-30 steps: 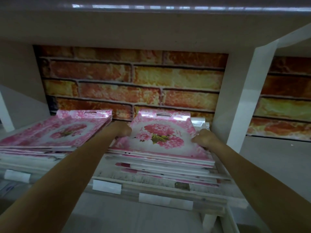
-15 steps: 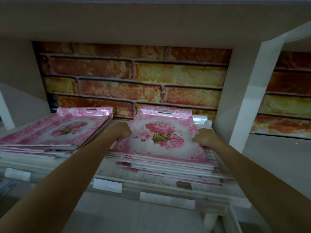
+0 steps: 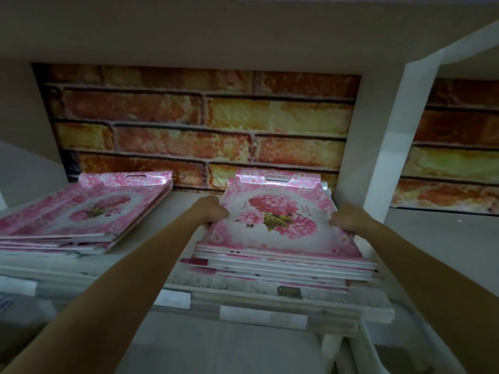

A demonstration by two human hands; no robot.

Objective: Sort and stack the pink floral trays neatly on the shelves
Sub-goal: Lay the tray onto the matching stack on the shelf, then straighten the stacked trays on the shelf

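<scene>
Two stacks of pink floral trays lie on the shelf (image 3: 310, 300). The right stack (image 3: 280, 261) holds several trays, and its top tray (image 3: 275, 211) shows large pink flowers and a hang slot at its far end. My left hand (image 3: 212, 209) grips the top tray's left edge with curled fingers. My right hand (image 3: 348, 217) grips its right edge the same way. The left stack (image 3: 83, 214) lies untouched, well to the left of my left arm.
A brick-pattern back wall (image 3: 205, 122) closes the compartment. A white upright divider (image 3: 391, 147) stands just right of the right stack. The upper shelf board (image 3: 216, 31) hangs low overhead. White label strips (image 3: 262, 314) sit on the shelf's front edge.
Both hands keep their hold on the top tray's sides. The right stack's front edges look more even than a second ago, and the view has drawn slightly closer.
</scene>
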